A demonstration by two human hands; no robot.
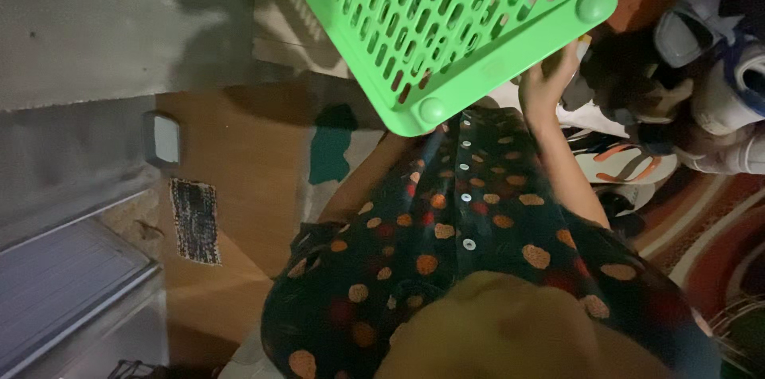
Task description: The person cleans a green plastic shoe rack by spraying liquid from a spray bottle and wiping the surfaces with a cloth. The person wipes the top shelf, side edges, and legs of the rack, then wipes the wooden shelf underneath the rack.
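**Green basket held up at the top of the frame**

A green slotted plastic basket (446, 20) fills the upper centre, its underside and round feet facing the camera. The right hand (546, 80) presses against its lower right edge — fingers (567, 56) spread on the plastic. The left hand is hidden behind the basket; its fingers cannot be judged. Shoes (701, 68) pile at the right, above a striped rug (701, 227).

Dim light — grey wall (80, 20) far left, brown floor (239, 156) below me, a striped rug (709, 227) right.
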